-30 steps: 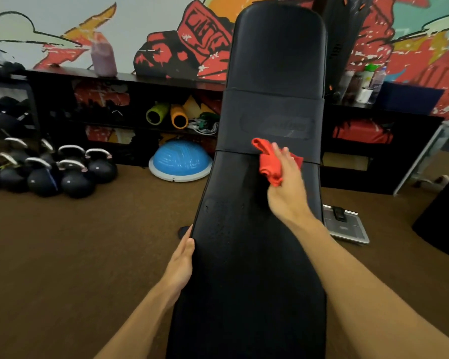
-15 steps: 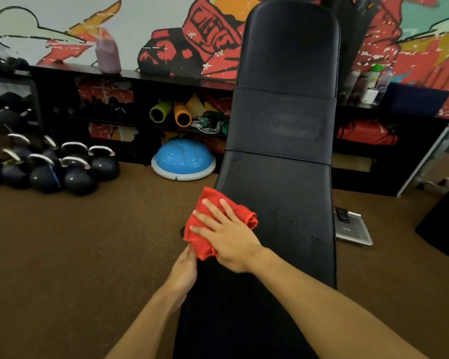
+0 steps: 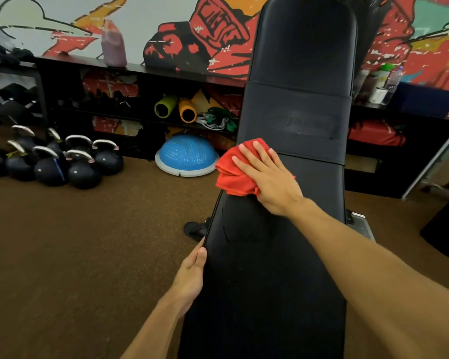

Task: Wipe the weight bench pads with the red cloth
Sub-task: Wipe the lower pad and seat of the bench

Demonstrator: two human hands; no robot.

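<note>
The black weight bench pad (image 3: 270,268) runs from the bottom of the view up to an inclined back section (image 3: 303,47). My right hand (image 3: 266,177) lies flat, fingers spread, pressing the crumpled red cloth (image 3: 231,177) onto the pad's left edge, just below the fabric band across the pad. Part of the cloth hangs over that edge. My left hand (image 3: 192,278) grips the pad's left edge lower down, thumb on top. Faint wet streaks show on the pad between the two hands.
Several black kettlebells (image 3: 62,161) stand on the brown floor at left. A blue half-ball trainer (image 3: 186,156) sits beside the bench, in front of a black shelf (image 3: 140,99) with foam rollers. A scale (image 3: 360,224) lies on the floor at right.
My right hand slid the red cloth down and left across the pad, then back up along the left edge to just under the band. My left hand kept its hold.
</note>
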